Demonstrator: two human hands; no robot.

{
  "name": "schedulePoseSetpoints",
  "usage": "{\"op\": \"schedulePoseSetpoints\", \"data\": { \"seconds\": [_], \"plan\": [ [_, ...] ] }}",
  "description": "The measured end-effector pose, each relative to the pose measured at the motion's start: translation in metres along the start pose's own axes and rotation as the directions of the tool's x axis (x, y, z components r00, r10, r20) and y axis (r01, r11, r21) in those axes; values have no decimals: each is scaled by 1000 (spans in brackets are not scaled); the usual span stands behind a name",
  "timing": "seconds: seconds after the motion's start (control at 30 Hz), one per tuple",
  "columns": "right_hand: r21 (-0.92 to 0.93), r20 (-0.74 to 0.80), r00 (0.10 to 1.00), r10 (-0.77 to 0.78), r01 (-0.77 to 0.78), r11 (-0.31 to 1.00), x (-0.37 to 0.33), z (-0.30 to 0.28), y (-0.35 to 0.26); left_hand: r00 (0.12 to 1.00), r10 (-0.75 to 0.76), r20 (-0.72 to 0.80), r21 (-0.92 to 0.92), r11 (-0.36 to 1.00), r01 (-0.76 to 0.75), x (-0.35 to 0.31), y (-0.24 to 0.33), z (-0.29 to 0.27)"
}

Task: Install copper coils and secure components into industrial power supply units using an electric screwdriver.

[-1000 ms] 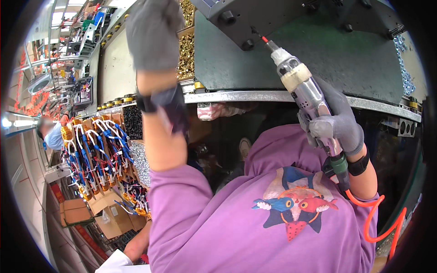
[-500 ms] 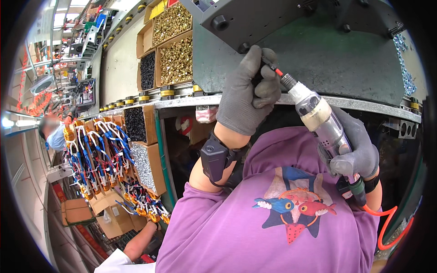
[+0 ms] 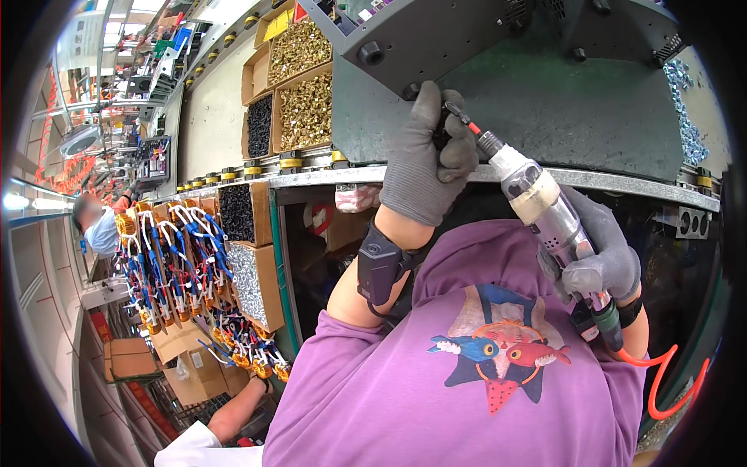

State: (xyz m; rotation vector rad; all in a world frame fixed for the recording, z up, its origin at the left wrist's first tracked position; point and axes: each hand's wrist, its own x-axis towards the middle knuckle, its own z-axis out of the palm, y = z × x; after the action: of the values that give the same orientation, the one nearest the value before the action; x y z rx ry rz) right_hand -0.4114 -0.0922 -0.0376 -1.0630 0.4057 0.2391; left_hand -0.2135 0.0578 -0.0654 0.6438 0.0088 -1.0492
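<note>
My right hand (image 3: 607, 253), in a grey glove, is wrapped round the body of an air screwdriver (image 3: 549, 214) with tape round its nose. Its red-collared bit points up and left, with a small black piece (image 3: 453, 109) at the tip. Beside that tip is my left hand (image 3: 426, 159), gloved too, with fingers curled and the thumb pointing up. Something dark shows inside its curled fingers, too hidden to name. Just beyond the left fingertips stands a dark grey metal housing (image 3: 436, 47) with round black feet.
A dark green mat (image 3: 545, 117) covers the bench. Cartons of brass-coloured fasteners (image 3: 305, 113) and black screws (image 3: 259, 124) lie to the left, silvery-blue fasteners (image 3: 685, 117) to the right. Wire harnesses (image 3: 175, 257) hang at left, near another person's arm (image 3: 237, 409). An orange air hose (image 3: 661, 389) trails at lower right.
The bit tip and its black piece have shifted slightly left and now show more plainly beside my left fingers. Both hands keep their hold; the whole view has shifted a little.
</note>
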Motion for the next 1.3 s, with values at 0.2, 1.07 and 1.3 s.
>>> {"op": "schedulePoseSetpoints", "data": {
  "seconds": [0.2,1.07,1.3],
  "plan": [
    [15,5,1000,12,-12,1000,1,2,-4,999,49,2,-7,999,-49,-1,-5,13],
    [-289,-47,986,-162,142,947,-1,1,-8,993,100,-60,297,952,-78,-3,9,28],
    [-68,-142,973,-183,175,982,0,-3,-6,990,-47,-130,481,870,105,-15,25,53]
  ]
}}
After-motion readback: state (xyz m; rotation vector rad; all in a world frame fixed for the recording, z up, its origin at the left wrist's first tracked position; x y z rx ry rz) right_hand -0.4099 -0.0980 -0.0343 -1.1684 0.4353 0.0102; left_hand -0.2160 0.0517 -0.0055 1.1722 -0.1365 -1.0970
